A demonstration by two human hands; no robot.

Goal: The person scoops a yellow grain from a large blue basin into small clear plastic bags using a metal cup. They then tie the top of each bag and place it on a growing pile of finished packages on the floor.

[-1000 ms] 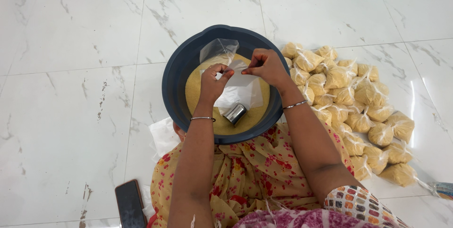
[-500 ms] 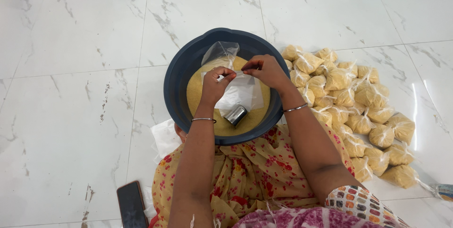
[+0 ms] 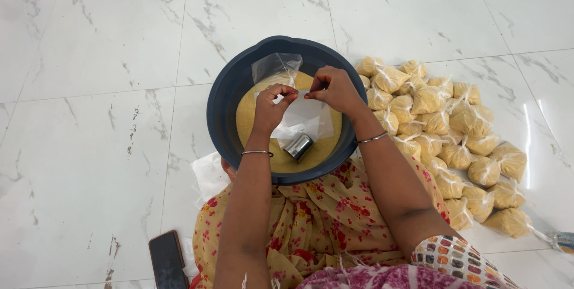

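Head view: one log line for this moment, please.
left hand: pinching clear bag | right hand: pinching bag | basin: yellow grain, steel cup | tied bags: right

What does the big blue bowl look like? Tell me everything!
The bowl is big, round and dark blue, and looks like plastic. It sits upright on the white marble floor, against the person's lap. Yellow grain fills its bottom, with a small shiny metal cup lying on it. Clear bags rest inside too. Both hands hover over it.

Left hand (image 3: 270, 106) and right hand (image 3: 335, 89) raised together; fingers pinched.
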